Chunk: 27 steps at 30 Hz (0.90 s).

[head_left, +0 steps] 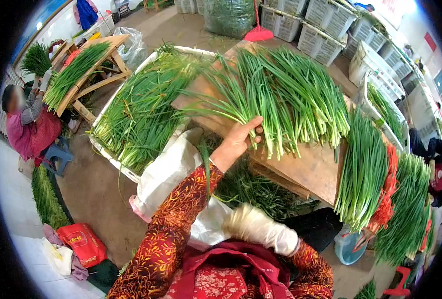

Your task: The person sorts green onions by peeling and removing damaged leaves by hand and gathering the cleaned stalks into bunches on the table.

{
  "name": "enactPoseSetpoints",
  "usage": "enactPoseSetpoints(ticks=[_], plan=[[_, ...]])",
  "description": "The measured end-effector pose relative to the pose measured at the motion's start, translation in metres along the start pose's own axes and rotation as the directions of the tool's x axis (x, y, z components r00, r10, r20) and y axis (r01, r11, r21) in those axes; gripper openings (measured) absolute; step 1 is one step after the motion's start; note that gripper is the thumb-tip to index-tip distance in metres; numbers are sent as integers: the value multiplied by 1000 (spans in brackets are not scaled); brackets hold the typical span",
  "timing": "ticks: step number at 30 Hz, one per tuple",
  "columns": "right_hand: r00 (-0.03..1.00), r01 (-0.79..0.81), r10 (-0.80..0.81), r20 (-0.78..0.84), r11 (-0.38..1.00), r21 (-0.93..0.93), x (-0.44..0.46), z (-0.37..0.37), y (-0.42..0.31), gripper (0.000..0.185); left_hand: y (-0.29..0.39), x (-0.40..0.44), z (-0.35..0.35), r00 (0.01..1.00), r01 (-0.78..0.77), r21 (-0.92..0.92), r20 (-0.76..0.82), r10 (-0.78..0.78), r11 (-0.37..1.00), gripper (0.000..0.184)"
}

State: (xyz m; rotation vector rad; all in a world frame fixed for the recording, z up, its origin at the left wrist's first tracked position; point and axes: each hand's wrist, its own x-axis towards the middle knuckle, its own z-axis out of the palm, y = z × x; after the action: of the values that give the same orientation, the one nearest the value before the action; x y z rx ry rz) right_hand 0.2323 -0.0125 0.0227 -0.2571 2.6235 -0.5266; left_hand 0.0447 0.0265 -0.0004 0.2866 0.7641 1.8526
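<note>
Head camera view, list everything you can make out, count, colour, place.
green stalks: many, green, spread over the wooden board
wooden board: one, brown, centre
stalk bundles: at least two, green, right of the board
netting: at least one, red, between those bundles
large crate: one, white, left of the board
sack: one, white, beside the crate
stacked crates: several, white, top right
broom or dustpan: one, red, top centre
bucket: one, pale blue, lower right
bag: one, red, lower left
wooden stand: one, brown, upper left
co-worker: at least one, pink clothing, far left
left hand: one, bare, holding stalks, centre
right hand: one, white-gloved, blurred, lower centre
</note>
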Motion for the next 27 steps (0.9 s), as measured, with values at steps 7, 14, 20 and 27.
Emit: enactPoseSetpoints(ticks=[7, 14, 20, 27], plan=[[533, -100, 428, -730, 888, 448, -42, -51, 52, 19, 1, -15, -10, 999, -15, 56, 33, 13, 998, 17], [490, -251, 256, -833, 957, 146, 6, -86, 96, 20, -2, -16, -17, 1000, 4, 12, 31, -4, 1000, 19], [550, -326, 162, -819, 945, -31, 12, -79, 96, 18, 1, -20, -9, 1000, -24, 74, 20, 23, 997, 22], [614, -333, 72, -786, 927, -175, 4, -67, 98, 9, -4, -8, -7, 999, 46, -66, -22, -48, 997, 23]])
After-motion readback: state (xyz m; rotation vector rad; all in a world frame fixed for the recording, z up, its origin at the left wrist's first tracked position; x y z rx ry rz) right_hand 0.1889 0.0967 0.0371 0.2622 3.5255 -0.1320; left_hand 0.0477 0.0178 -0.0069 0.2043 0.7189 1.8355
